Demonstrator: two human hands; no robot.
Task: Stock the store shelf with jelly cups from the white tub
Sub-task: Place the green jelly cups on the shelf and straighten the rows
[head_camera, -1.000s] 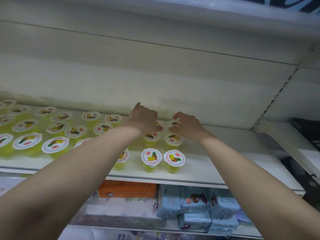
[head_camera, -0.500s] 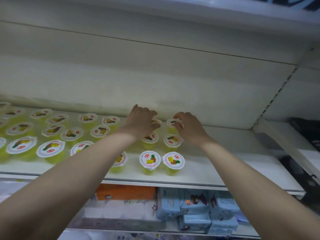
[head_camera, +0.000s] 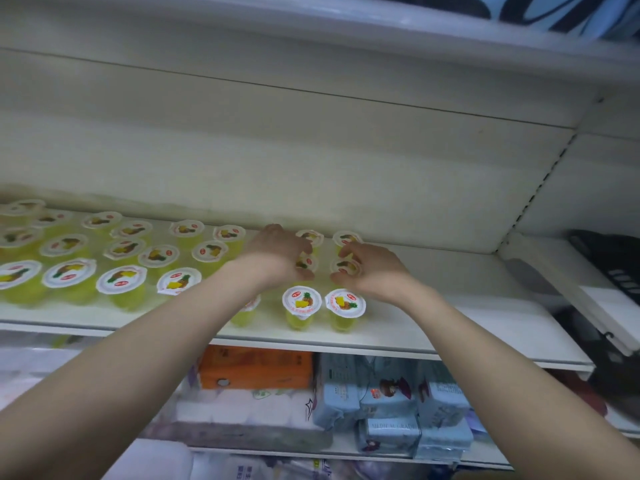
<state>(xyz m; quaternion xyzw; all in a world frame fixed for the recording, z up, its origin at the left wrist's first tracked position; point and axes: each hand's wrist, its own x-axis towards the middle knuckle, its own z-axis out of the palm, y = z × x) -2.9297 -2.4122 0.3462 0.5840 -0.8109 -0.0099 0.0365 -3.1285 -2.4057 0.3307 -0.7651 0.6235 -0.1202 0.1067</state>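
Note:
Several yellow jelly cups with white pineapple lids stand in rows on the white store shelf (head_camera: pixel 433 327). My left hand (head_camera: pixel 277 259) curls its fingers around a middle-row jelly cup (head_camera: pixel 306 264). My right hand (head_camera: pixel 372 273) pinches the neighbouring middle-row cup (head_camera: pixel 346 267) from the right. Behind them stand two back-row cups (head_camera: pixel 310 236) (head_camera: pixel 347 238), free of my fingers. Two front cups (head_camera: pixel 300 299) (head_camera: pixel 345 303) stand just below my hands. The white tub is out of view.
The shelf's right part is bare up to a perforated upright (head_camera: pixel 540 188). Below sit an orange box (head_camera: pixel 256 370), white rolls (head_camera: pixel 242 410) and pale blue packs (head_camera: pixel 391 400). A dark object (head_camera: pixel 609 261) lies on the neighbouring shelf at right.
Both hands have drawn back from the two back-row cups, which now stand free, and closed on the two middle-row cups. The view has shifted slightly.

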